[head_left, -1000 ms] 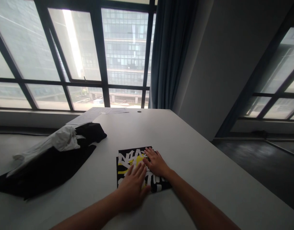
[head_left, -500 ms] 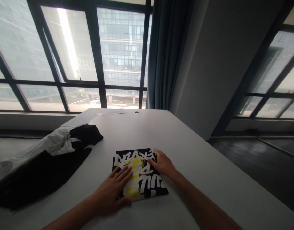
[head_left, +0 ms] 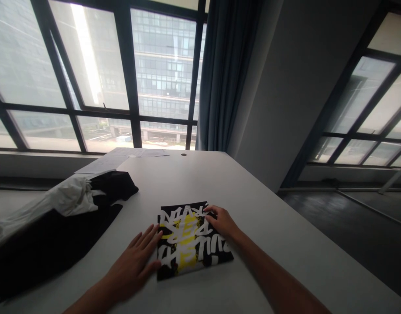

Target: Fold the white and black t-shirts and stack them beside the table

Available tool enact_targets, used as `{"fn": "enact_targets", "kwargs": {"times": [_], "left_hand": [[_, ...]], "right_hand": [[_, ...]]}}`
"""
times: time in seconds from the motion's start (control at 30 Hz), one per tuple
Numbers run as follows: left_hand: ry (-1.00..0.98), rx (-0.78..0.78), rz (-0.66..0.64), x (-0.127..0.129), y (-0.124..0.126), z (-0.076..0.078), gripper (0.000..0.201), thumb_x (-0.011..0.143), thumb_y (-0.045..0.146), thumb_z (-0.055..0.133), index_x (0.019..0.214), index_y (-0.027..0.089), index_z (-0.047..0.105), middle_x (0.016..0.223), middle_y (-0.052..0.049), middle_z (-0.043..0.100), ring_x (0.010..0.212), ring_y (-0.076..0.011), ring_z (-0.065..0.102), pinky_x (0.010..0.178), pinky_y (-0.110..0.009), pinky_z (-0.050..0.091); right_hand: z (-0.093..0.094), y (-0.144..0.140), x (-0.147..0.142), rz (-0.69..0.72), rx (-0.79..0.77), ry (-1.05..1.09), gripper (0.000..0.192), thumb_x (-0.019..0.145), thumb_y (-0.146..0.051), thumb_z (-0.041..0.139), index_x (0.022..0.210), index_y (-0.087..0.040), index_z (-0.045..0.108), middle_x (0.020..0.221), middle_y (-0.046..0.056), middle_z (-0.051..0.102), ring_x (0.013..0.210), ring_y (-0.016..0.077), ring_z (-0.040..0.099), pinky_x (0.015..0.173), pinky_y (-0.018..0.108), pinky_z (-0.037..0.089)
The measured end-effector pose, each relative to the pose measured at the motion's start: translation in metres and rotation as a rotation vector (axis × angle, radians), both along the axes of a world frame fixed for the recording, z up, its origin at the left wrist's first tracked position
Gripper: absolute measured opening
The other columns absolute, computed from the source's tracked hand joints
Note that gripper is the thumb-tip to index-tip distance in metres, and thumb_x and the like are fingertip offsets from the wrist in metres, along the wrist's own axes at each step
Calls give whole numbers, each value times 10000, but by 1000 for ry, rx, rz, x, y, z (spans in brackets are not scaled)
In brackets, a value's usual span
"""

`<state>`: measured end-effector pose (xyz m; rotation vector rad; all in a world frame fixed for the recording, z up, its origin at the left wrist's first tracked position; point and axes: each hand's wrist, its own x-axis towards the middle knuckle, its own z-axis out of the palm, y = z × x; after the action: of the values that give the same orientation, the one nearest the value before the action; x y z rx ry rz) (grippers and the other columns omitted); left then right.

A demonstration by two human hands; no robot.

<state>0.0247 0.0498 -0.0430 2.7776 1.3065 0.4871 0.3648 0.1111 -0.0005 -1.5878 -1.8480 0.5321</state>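
A folded black garment with white and yellow lettering (head_left: 192,237) lies flat on the pale table (head_left: 269,244) in the lower middle of the frame. The left hand (head_left: 135,261) rests flat at its left edge, fingers spread and extended, gripping nothing; its fingertips touch the fabric's border. The right hand (head_left: 222,221) sits on the upper right corner of the fold, fingers bent down onto the cloth — pressing, not pinching, as far as can be seen. At the left of the frame a loose heap of black and white clothing (head_left: 56,218) sprawls, well apart from the folded piece. The risk, as I judge it, is the fold slipping: the tabletop looks smooth, and a sideways push from either palm could slide the top layer off square — or skew the whole packet.
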Motion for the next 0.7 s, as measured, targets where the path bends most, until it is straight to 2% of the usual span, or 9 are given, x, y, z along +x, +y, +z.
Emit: {"fn": "enact_targets", "kwargs": {"times": [0.1,0.2,0.27,0.4,0.53,0.63,0.7], "left_hand": [[20,-45,-26,-4,2,1,611,972,509,385,1524,337,186,1573,-22,265,1438,-267,289,1158,-486,300],[37,-68,-28,-4,2,1,562,977,499,383,1505,361,245,1562,-10,293,1430,-264,305,1161,-505,291],[38,-67,-25,-4,2,-1,563,977,502,384,1504,364,245,1563,-11,287,1433,-264,297,1160,-517,290],[35,-63,-26,-5,5,-5,562,973,508,390,1500,363,259,1563,-8,288,1434,-271,295,1152,-533,298],[7,-39,-33,-4,6,-6,551,967,495,419,1487,362,295,1552,-9,317,1422,-267,326,1161,-506,293],[18,-57,-21,-3,5,-2,547,963,506,418,1480,356,319,1547,-8,324,1417,-272,336,1154,-516,302],[22,-62,-20,-2,4,0,544,963,508,414,1477,353,325,1544,-7,331,1416,-270,338,1150,-514,311]], "right_hand": [[-5,18,41,-148,53,-24,285,779,-262,572,1011,-173,712,1024,73,730,945,207,659,895,325,477],[-10,27,102,-337,67,-112,305,786,-261,564,1023,-144,715,1073,112,720,989,225,657,916,320,465],[-12,23,147,-486,47,-182,328,797,-275,560,1052,-135,712,1109,137,709,1024,246,651,913,326,463],[-17,-4,230,-761,-53,-279,370,804,-335,563,1087,-142,701,1112,170,704,1017,291,658,841,354,492],[-20,-41,284,-1026,-178,-319,417,775,-388,579,1113,-167,681,1092,175,707,955,331,678,753,388,521],[-25,-64,309,-1115,-196,-359,419,734,-396,589,1079,-181,689,1024,184,720,885,347,691,694,406,530],[-31,-73,324,-1073,-150,-405,341,702,-383,588,951,-190,719,876,176,731,774,339,698,642,408,527]]}}
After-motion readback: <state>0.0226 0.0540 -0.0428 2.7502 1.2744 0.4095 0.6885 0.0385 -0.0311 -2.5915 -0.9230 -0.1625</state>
